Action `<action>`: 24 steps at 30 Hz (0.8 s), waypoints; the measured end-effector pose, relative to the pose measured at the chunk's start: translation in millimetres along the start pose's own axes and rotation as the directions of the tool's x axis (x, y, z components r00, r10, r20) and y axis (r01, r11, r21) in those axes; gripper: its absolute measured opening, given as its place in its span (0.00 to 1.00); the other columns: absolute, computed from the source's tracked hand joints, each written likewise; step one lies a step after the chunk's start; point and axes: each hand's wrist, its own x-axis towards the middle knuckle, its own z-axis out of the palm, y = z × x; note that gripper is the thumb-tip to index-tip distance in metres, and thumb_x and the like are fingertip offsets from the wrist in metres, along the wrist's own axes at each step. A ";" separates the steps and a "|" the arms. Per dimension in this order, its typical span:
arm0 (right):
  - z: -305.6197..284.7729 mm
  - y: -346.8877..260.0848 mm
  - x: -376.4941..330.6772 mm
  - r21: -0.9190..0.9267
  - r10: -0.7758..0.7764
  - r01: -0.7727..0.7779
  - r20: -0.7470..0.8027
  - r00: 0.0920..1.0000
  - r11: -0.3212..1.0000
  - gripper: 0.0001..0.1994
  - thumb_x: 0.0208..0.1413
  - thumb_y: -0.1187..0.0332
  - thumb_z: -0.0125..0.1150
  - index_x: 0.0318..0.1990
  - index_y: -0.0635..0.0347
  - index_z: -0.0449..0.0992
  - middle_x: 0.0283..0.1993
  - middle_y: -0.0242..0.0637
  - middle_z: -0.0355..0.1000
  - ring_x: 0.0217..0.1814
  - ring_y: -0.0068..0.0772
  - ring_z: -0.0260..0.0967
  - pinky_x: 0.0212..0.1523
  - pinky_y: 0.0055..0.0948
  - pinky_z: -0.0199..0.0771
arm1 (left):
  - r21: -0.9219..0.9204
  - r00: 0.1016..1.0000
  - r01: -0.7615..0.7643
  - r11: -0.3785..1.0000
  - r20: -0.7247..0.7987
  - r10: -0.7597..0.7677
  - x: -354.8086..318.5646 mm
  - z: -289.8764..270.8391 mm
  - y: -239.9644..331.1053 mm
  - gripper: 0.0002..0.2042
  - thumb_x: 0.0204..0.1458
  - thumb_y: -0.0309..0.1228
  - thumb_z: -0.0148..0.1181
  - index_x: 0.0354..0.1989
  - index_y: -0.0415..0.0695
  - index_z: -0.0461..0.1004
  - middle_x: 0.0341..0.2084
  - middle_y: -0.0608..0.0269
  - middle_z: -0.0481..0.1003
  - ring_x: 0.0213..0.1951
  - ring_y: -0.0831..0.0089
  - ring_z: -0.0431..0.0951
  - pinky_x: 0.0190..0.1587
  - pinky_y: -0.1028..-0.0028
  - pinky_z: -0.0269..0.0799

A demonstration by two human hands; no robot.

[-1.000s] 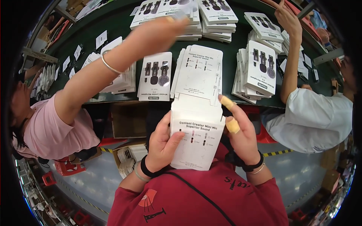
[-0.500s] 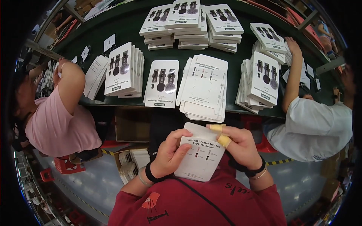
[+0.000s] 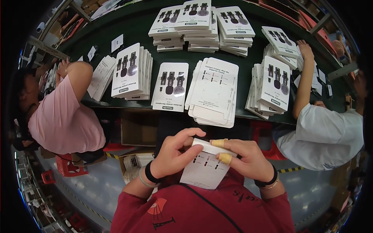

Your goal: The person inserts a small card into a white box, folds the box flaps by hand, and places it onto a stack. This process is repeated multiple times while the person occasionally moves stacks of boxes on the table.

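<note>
A flat white cardboard box (image 3: 204,171), printed with small microphone pictures, is held upright close to my red shirt. My right hand (image 3: 248,157) grips its upper right corner between thumb and index finger, both wrapped in yellow tape. At the upper left corner, the thumb of my left hand (image 3: 176,153) presses on the top flap (image 3: 211,148), with the index finger stretched along the far side. The flap is bent over toward me and covers the heading on the panel. My palms hide the box's upper side edges.
On the dark green table (image 3: 155,54) lies a stack of unfolded flat cartons (image 3: 213,87). Next to it is a single carton (image 3: 170,87). Box stacks (image 3: 130,73) stand left, right (image 3: 274,85) and behind. Co-workers sit left (image 3: 66,112) and right (image 3: 322,132). An open brown carton (image 3: 138,130) sits below.
The box's top flap has folded over toward me, hiding the printed heading. My left thumb has moved up from the front panel onto the flap.
</note>
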 end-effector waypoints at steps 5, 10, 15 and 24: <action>-3.1 0.1 0.2 0.123 0.124 -0.129 0.046 0.991 0.984 0.13 0.64 0.71 0.58 0.53 0.60 0.79 0.41 0.38 0.81 0.39 0.23 0.78 0.37 0.23 0.76 | -0.009 0.956 0.220 0.975 0.202 -0.214 22.8 -10.6 29.9 0.07 0.63 0.24 0.52 0.46 0.39 0.66 0.25 0.74 0.72 0.28 0.91 0.66 0.29 0.84 0.60; -4.2 0.0 1.4 0.240 0.226 -0.240 0.083 0.971 0.941 0.14 0.65 0.70 0.56 0.55 0.63 0.76 0.40 0.38 0.80 0.41 0.19 0.76 0.40 0.21 0.75 | -0.139 0.953 0.240 0.961 0.221 -0.206 30.2 -7.3 16.9 0.04 0.63 0.24 0.52 0.41 0.41 0.64 0.24 0.75 0.69 0.26 0.92 0.63 0.26 0.84 0.57; 4.2 16.6 -3.6 0.506 0.262 -0.255 0.059 0.963 0.824 0.13 0.67 0.70 0.54 0.54 0.67 0.71 0.43 0.40 0.79 0.45 0.18 0.73 0.44 0.21 0.74 | 0.038 0.996 -0.042 0.998 0.084 0.039 15.8 2.3 0.1 0.05 0.62 0.23 0.57 0.39 0.42 0.66 0.25 0.71 0.70 0.26 0.89 0.66 0.28 0.83 0.61; 13.8 4.5 1.1 -0.139 -0.132 0.128 -0.017 0.991 0.982 0.13 0.66 0.69 0.51 0.53 0.67 0.68 0.49 0.52 0.77 0.47 0.37 0.78 0.46 0.28 0.76 | -0.012 0.967 -0.205 0.979 -0.157 0.200 -0.3 11.6 -23.2 0.07 0.59 0.23 0.62 0.36 0.40 0.68 0.27 0.65 0.73 0.26 0.83 0.70 0.31 0.82 0.67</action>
